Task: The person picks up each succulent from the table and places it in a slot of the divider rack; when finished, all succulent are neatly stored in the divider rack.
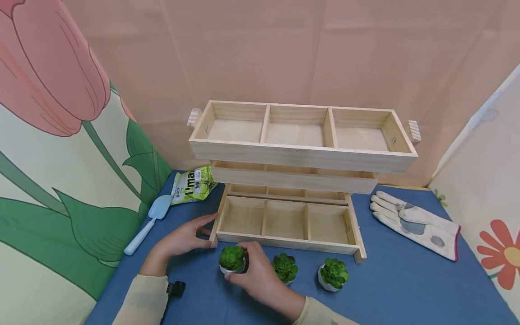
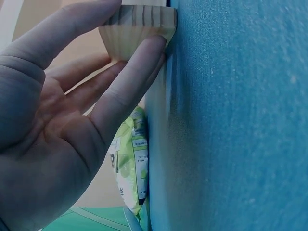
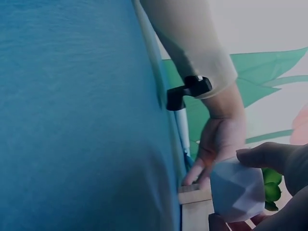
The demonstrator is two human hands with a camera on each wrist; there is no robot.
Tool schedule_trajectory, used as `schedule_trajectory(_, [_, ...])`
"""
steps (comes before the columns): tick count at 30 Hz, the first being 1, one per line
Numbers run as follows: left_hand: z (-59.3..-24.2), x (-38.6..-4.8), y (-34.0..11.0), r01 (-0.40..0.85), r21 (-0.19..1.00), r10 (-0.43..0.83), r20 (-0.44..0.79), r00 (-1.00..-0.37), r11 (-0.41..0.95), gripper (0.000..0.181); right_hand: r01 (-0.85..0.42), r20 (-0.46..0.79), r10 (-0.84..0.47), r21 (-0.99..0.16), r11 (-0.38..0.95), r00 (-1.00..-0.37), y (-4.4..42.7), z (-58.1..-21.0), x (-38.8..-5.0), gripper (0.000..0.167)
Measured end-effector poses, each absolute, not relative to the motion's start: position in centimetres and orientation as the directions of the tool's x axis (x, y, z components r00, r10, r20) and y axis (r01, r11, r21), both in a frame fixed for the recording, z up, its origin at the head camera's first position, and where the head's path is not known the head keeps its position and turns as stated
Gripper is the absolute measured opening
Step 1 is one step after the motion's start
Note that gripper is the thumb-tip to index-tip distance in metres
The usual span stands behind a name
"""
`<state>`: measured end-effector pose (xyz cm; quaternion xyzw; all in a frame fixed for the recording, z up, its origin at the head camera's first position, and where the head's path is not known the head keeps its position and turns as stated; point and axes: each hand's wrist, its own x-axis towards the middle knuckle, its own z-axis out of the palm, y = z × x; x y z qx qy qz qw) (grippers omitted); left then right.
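In the head view my right hand [image 1: 262, 271] grips a small potted succulent [image 1: 232, 258] by its white pot, held in front of the wooden tiered planter stand [image 1: 302, 153]. The right wrist view shows the faceted white pot [image 3: 238, 189] between thumb and fingers, green leaves pointing right. My left hand [image 1: 186, 239] holds the stand's front left corner; in the left wrist view thumb and fingers lie around its wooden end [image 2: 139, 41]. Two more succulents, one [image 1: 285, 267] partly behind my right hand and another [image 1: 333, 274] farther right, stand on the blue cloth.
Each tier of the stand has three compartments. A light-blue trowel [image 1: 148, 223] and a green-yellow bag [image 1: 194, 184] lie at the left. White gloves [image 1: 414, 223] lie at the right on the blue-covered table [image 1: 406, 293]. Printed and plain curtains hang around the table.
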<state>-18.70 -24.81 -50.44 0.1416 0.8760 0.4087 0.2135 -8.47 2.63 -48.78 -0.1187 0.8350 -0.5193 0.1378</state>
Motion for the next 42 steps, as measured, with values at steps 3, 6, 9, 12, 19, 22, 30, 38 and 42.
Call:
schedule_trajectory(3, [-50.5,-18.7,-24.8,0.074,0.777,0.421,-0.257,-0.870,0.625,0.095,-0.048,-0.114,-0.346,-0.904,0.425,-0.931,2.9,-48.2,-8.7,0.072])
schedule_trajectory(6, [-50.5,-18.7,-24.8,0.069,0.776,0.416,-0.258,-0.872,0.626,0.095,-0.036,-0.125,-0.356,-0.910,0.412,-0.926,3.1,-47.8,-9.0,0.070])
schedule_trajectory(9, [-50.5,-18.7,-24.8,0.065,0.772,0.410,-0.262,-0.873,0.632,0.095,-0.039,-0.122,-0.358,-0.911,0.411,-0.926,3.2,-47.5,-9.3,0.069])
schedule_trajectory(12, [-50.5,-18.7,-24.8,0.066,0.772,0.412,-0.263,-0.873,0.633,0.095,-0.047,-0.116,-0.357,-0.908,0.417,-0.927,3.2,-47.3,-9.4,0.070])
schedule_trajectory(19, [-50.5,-18.6,-25.0,0.069,0.779,0.419,-0.258,-0.871,0.623,0.095,-0.049,-0.120,-0.355,-0.901,0.432,-0.927,3.2,-46.8,-9.8,0.073])
schedule_trajectory(22, [-50.5,-18.6,-25.0,0.072,0.782,0.423,-0.255,-0.870,0.619,0.095,-0.061,-0.109,-0.358,-0.900,0.431,-0.927,3.2,-46.6,-10.1,0.071])
schedule_trajectory(30, [-50.6,-18.7,-25.0,0.085,0.786,0.438,-0.248,-0.864,0.613,0.095,-0.073,-0.100,-0.380,-0.907,0.416,-0.920,3.2,-45.4,-11.1,0.071])
schedule_trajectory(38, [-50.5,-18.8,-25.0,0.104,0.784,0.452,-0.239,-0.859,0.612,0.094,-0.083,-0.088,-0.370,-0.902,0.423,-0.925,3.5,-44.0,-12.5,0.076])
schedule_trajectory(42, [-50.4,-18.9,-25.0,0.105,0.784,0.457,-0.243,-0.856,0.612,0.094,-0.098,-0.065,-0.376,-0.912,0.398,-0.924,3.7,-43.8,-13.4,0.072])
